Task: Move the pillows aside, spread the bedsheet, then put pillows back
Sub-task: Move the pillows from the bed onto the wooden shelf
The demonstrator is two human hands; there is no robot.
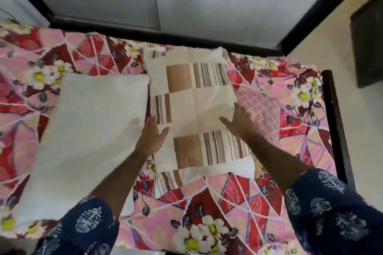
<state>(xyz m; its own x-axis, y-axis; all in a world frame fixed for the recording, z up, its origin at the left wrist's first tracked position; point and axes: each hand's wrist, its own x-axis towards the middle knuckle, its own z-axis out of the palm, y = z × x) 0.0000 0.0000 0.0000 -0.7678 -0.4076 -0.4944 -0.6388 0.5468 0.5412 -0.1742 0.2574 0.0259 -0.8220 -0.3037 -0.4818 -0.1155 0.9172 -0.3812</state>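
Single head-worn wide-angle view, looking steeply down, close over the bed (269, 99)

2 pillows, 1 plain white (87, 136) and 1 patchwork (194, 105); 1 floral bedsheet (279, 93); 2 hands (152, 134) (240, 119).
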